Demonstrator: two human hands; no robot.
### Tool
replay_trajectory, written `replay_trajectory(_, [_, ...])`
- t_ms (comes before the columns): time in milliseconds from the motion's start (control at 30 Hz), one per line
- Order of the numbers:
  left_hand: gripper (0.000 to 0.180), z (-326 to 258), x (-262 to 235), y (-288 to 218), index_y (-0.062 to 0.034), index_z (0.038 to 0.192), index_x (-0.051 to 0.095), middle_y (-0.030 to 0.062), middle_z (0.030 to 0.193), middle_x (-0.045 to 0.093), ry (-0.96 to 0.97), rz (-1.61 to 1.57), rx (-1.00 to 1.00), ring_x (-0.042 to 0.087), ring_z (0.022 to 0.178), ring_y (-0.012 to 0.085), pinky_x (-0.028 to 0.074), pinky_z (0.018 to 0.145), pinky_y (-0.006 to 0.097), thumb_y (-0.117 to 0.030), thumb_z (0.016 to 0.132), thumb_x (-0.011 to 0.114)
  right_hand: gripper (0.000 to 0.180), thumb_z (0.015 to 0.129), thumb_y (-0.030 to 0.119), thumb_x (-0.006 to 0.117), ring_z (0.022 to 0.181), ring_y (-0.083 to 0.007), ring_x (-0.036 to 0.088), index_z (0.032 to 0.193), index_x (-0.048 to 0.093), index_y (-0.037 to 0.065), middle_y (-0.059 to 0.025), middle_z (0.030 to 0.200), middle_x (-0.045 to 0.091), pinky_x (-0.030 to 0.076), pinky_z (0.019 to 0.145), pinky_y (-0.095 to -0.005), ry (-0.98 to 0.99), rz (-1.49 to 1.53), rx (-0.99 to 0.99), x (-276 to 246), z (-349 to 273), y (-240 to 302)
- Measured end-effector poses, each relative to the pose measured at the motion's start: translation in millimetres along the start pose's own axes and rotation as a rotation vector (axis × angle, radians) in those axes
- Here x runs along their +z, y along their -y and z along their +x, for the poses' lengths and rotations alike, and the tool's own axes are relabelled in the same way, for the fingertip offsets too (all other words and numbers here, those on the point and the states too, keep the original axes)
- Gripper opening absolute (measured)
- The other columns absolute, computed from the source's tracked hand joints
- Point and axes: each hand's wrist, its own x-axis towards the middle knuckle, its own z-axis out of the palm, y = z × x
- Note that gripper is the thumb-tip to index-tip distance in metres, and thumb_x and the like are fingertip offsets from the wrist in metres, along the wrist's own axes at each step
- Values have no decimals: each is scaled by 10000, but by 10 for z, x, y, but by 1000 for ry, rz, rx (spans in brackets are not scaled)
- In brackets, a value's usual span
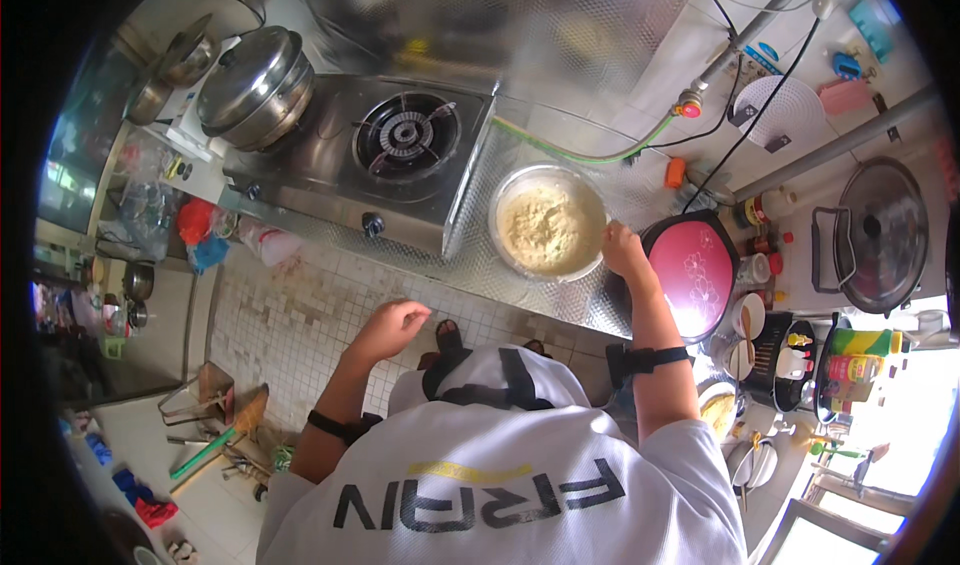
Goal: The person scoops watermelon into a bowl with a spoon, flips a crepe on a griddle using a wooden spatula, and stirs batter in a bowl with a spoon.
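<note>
A round metal bowl (pixel 497 240) stands on the metal-covered counter, with a pale, lumpy, dough-like mixture (pixel 545 227) inside it. My right hand (pixel 625 252) is closed at the bowl's right rim, its fingers pinching the edge. Some of those fingertips are hidden by the hand itself. My left hand (pixel 393 329) hangs in the air in front of the counter, above the tiled floor. Its fingers are loosely curled together, and nothing shows in them.
Left of the bowl is a gas stove (pixel 330 155) with a large lidded pot (pixel 258 90). A pink flower-patterned pan or griddle (pixel 690 275) sits close to my right hand. A green hose (pixel 560 150) runs behind the bowl. Bottles and jars (pixel 765 255) crowd the right side.
</note>
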Motion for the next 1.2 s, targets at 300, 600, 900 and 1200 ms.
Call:
replay_trajectory(300, [301,938,496,142,25,1150,551,117,969,654,207,-303,-8,632,852,151,500,731,279,-133,894,557,144,846,115,470,785,-402,598,850,585,27,-239,848,600,489,649,-464,280,542,105,-110,-143,178])
replay_trajectory(600, [251,1607,851,221,-37,1053,572,70,921,630,133,-768,-461,635,840,174,504,665,277,-210,872,591,159,848,115,502,737,-407,613,945,579,17,-237,762,619,489,648,-468,239,676,397,-516,-156,316])
replay_trajectory(900, [134,1876,1241,152,-66,910,583,48,853,579,-59,-971,-454,593,754,180,527,651,325,-133,811,644,147,828,96,514,667,-417,603,951,563,32,-252,685,594,488,605,-485,145,1019,665,-1002,-331,154])
replay_trajectory(1200, [200,1508,1237,55,-35,1019,595,57,938,614,-158,-963,-384,615,801,178,524,652,323,-90,827,586,170,811,23,487,601,-379,612,970,545,12,-227,649,590,479,546,-434,-34,1091,680,-1263,-335,10])
